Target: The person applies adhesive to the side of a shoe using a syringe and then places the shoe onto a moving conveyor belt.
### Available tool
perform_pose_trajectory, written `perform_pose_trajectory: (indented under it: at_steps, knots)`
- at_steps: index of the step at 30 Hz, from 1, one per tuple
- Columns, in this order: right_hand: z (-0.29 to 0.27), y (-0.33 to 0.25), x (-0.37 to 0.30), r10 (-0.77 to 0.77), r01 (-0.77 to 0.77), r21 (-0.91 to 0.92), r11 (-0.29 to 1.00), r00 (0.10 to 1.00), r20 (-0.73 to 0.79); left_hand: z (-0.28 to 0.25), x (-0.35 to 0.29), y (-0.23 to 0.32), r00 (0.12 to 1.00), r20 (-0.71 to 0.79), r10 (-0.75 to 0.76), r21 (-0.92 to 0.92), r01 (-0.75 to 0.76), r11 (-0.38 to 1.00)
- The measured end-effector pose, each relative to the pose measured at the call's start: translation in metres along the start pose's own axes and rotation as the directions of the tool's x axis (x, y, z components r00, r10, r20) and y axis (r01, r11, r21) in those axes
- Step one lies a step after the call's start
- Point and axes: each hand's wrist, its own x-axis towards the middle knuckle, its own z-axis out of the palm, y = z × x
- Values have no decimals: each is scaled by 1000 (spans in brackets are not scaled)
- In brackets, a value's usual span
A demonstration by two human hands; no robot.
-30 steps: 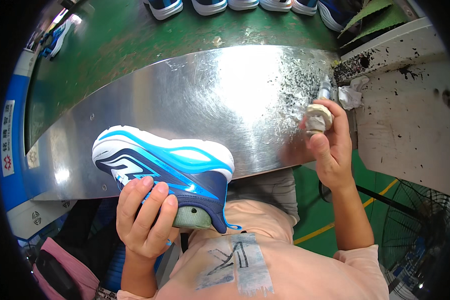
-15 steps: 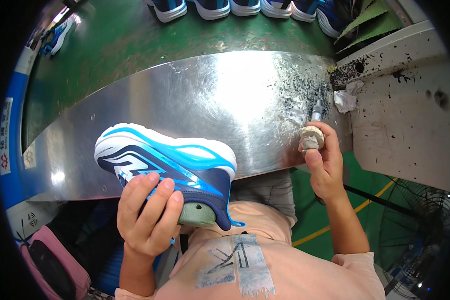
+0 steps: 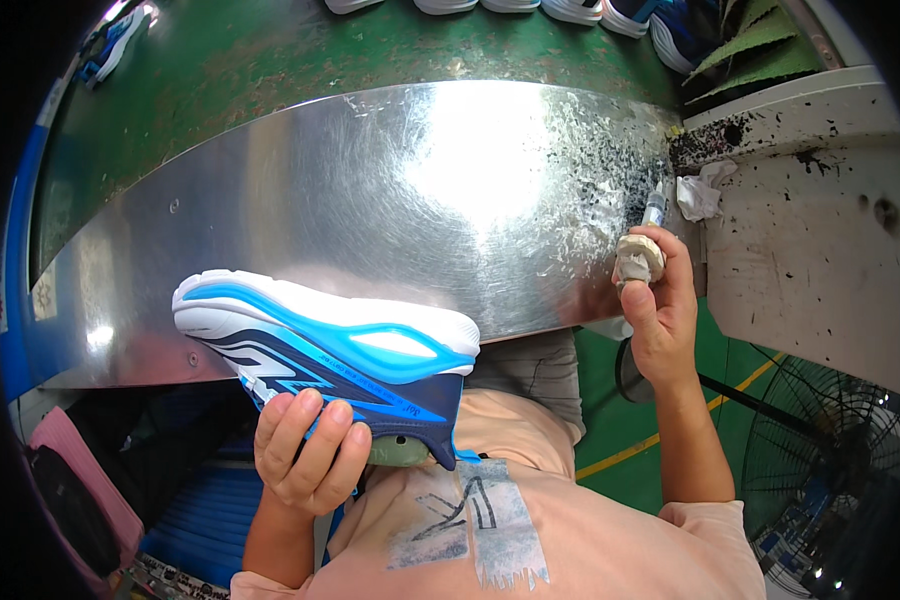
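Observation:
My left hand point(image 3: 312, 455) grips a blue and white running shoe point(image 3: 365, 345) by its lace side. The shoe is tipped with its white sole up and away from me, its toe to the left. A green shoe last point(image 3: 398, 452) shows in its opening. Off to the right, my right hand point(image 3: 665, 325) pinches a thick, round, off-white pad point(image 3: 643, 256) with some whitish material bunched on its near side. Just beyond the pad is a small clear tube point(image 3: 654, 208) over the stained metal; whether it touches my fingers I cannot tell.
A shiny metal plate point(image 3: 300, 200) covers the near bench, black-specked at right. Crumpled white tissue point(image 3: 703, 190) lies by the beige side wall point(image 3: 800, 260). Several shoes point(image 3: 570, 8) line the green surface behind, another point(image 3: 115, 48) far left. A black fan point(image 3: 820, 430) stands lower right.
The shoe has moved slightly down in view and tilted, its sole turning further upward. My right hand, still holding the pad, shifts a little right and up. The view itself has shifted.

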Motion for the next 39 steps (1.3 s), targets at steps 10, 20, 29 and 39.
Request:
perform_pose_trajectory:
  at_steps: [10,20,29,39]
  knots:
    - [0,6,5,15,-15,-1,1000,999,-40,5,-12,1,1000,-23,-1,11,1,1000]
    - [4,-5,3,95,-97,-117,988,995,-25,-7,24,-1,998,34,-52,-38,54,998]
    - [19,-58,6,151,-157,45,987,983,108,-9,56,-6,995,25,-94,-137,96,986]
    - [125,-158,83,63,-518,458,723,709,703,-3,44,-4,989,-100,-111,-213,87,973]
